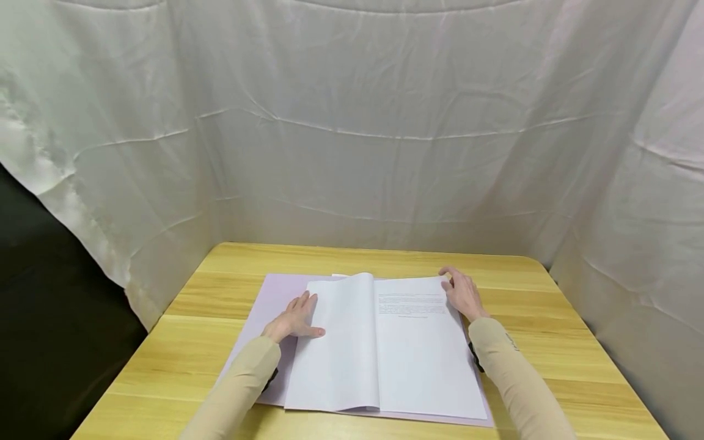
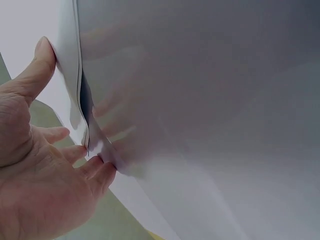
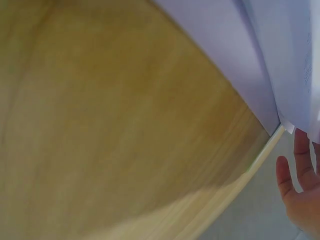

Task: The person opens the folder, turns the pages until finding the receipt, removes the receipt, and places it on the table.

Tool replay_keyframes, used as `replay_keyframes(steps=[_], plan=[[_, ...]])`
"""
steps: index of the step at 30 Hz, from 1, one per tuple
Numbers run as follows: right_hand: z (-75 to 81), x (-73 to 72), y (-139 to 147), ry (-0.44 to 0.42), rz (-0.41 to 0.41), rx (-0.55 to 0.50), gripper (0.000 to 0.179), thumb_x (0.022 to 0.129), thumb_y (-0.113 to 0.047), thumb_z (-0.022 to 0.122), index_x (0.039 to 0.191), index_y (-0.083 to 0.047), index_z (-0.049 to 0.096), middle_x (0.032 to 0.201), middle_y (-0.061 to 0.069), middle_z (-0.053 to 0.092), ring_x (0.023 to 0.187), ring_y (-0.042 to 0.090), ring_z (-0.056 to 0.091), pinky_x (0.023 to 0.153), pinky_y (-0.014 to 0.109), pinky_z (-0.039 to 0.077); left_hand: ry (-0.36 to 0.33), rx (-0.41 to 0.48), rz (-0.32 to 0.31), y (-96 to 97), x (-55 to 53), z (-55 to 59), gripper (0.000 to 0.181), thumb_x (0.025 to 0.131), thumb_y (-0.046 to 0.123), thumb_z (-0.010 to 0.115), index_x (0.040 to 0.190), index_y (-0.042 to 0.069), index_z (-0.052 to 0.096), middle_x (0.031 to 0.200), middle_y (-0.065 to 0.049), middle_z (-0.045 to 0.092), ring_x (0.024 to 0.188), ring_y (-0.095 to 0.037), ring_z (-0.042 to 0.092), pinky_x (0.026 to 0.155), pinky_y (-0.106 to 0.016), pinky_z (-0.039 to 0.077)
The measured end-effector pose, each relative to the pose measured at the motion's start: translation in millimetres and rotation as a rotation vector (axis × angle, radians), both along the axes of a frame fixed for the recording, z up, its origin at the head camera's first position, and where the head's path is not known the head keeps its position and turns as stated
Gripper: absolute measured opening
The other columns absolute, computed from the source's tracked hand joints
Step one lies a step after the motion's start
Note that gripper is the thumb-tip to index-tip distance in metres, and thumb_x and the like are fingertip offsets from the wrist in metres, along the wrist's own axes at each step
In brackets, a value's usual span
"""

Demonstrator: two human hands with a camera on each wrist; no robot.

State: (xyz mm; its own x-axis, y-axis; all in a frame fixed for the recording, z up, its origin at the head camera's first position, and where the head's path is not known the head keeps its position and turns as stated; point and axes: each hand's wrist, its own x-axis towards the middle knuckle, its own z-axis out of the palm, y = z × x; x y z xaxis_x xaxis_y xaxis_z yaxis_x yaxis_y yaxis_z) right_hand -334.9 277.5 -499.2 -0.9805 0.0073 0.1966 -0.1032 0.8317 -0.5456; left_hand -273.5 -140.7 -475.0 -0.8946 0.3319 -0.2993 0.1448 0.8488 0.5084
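A stack of white paper pages lies open on a lilac folder cover (image 1: 279, 288). Along the outer edge of the left page (image 1: 343, 348) rests my left hand (image 1: 294, 318), its fingers spread and its thumb lying on the paper. The left wrist view has the fingertips (image 2: 102, 167) right at the sheet edges, which part slightly. At the top outer corner of the right page (image 1: 426, 360), my right hand (image 1: 463, 296) pinches the paper with bent fingers. Printed lines fill that page's upper part. In the right wrist view the hand (image 3: 305, 200) is partly cut off, its thumb hidden.
The folder lies on a light wood table (image 1: 550, 366) with a rounded far edge. Pale grey cloth (image 1: 357, 171) hangs behind it and on both sides. Something black (image 1: 49, 293) shows at the lower left, beyond the cloth.
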Motion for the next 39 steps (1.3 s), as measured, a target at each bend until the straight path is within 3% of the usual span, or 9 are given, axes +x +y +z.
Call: replay_keyframes(steps=[12, 17, 21, 24, 30, 33, 35, 37, 39], plan=[[2.7, 1.1, 2, 0.021, -0.011, 0.015, 0.013, 0.103, -0.014, 0.051, 0.110, -0.005, 0.057, 0.083, 0.014, 0.061, 0.070, 0.025, 0.052, 0.061, 0.029, 0.035, 0.036, 0.008, -0.008, 0.0, -5.7, -5.9, 0.095, 0.094, 0.038, 0.070, 0.160, -0.001, 0.013, 0.167, -0.028, 0.006, 0.153, -0.052, 0.007, 0.123, -0.069, 0.012], [3.5, 0.3, 2, 0.001, -0.047, 0.005, 0.018, 0.105, -0.018, 0.051, 0.110, -0.002, 0.056, 0.096, 0.019, 0.064, 0.082, 0.031, 0.057, 0.072, 0.038, 0.044, 0.061, 0.035, -0.001, -0.6, -7.7, -9.9, 0.094, 0.095, 0.037, 0.068, 0.161, 0.001, 0.011, 0.168, -0.026, 0.006, 0.154, -0.051, 0.005, 0.124, -0.069, 0.010], [4.9, 2.0, 0, -0.019, -0.073, -0.015, 0.020, 0.104, -0.019, 0.052, 0.109, 0.000, 0.056, 0.108, 0.023, 0.061, 0.093, 0.035, 0.055, 0.080, 0.045, 0.046, 0.063, 0.047, 0.000, -1.0, -6.6, -4.3, 0.094, 0.094, 0.038, 0.068, 0.160, 0.000, 0.012, 0.168, -0.027, 0.006, 0.153, -0.052, 0.005, 0.123, -0.070, 0.010], [7.4, 5.3, -1, -0.036, -0.080, -0.052, 0.023, 0.105, -0.021, 0.052, 0.108, 0.001, 0.056, 0.110, 0.023, 0.060, 0.095, 0.034, 0.054, 0.079, 0.042, 0.045, 0.063, 0.052, 0.003, -1.1, -4.3, 1.3, 0.095, 0.094, 0.038, 0.069, 0.160, 0.000, 0.013, 0.167, -0.028, 0.008, 0.153, -0.053, 0.006, 0.122, -0.070, 0.011], [10.0, 10.0, 0, -0.084, 0.019, -0.165, 0.035, 0.104, -0.029, 0.055, 0.116, 0.004, 0.056, 0.120, 0.029, 0.065, 0.107, 0.039, 0.062, 0.088, 0.042, 0.049, 0.053, 0.103, 0.018, -4.2, -7.8, -9.0, 0.096, 0.094, 0.040, 0.068, 0.161, 0.004, 0.010, 0.169, -0.024, 0.004, 0.155, -0.049, 0.001, 0.124, -0.069, 0.006], [12.2, 14.0, 2, -0.168, 0.110, -0.215, 0.056, 0.103, -0.038, 0.056, 0.138, 0.005, 0.047, 0.144, 0.034, 0.050, 0.127, 0.049, 0.054, 0.105, 0.056, 0.047, 0.062, 0.128, 0.021, -5.7, -10.7, -15.7, 0.099, 0.092, 0.045, 0.069, 0.162, 0.005, 0.009, 0.169, -0.023, 0.004, 0.155, -0.048, 0.000, 0.124, -0.069, 0.006], [14.4, 19.1, 4, -0.239, 0.166, -0.244, 0.075, 0.101, -0.044, 0.056, 0.153, 0.004, 0.031, 0.158, 0.033, 0.032, 0.140, 0.052, 0.041, 0.115, 0.062, 0.037, 0.063, 0.136, 0.014, -5.7, -10.5, -15.2, 0.102, 0.091, 0.048, 0.069, 0.162, 0.006, 0.009, 0.169, -0.023, 0.004, 0.155, -0.048, 0.000, 0.124, -0.069, 0.005], [17.0, 25.8, 6, -0.308, 0.207, -0.290, 0.087, 0.100, -0.048, 0.056, 0.160, 0.000, 0.015, 0.165, 0.030, 0.015, 0.146, 0.054, 0.028, 0.119, 0.065, 0.030, 0.074, 0.142, 0.006, -5.4, -9.9, -13.3, 0.105, 0.089, 0.053, 0.069, 0.162, 0.005, 0.010, 0.169, -0.024, 0.005, 0.155, -0.050, 0.001, 0.123, -0.070, 0.006], [18.6, 32.2, 7, -0.360, 0.255, -0.357, 0.089, 0.101, -0.046, 0.057, 0.162, -0.004, 0.008, 0.167, 0.028, 0.008, 0.146, 0.053, 0.030, 0.117, 0.063, 0.036, 0.078, 0.153, -0.001, -5.1, -9.0, -11.5, 0.106, 0.089, 0.056, 0.068, 0.162, 0.004, 0.010, 0.168, -0.025, 0.006, 0.154, -0.050, 0.002, 0.123, -0.070, 0.007]])
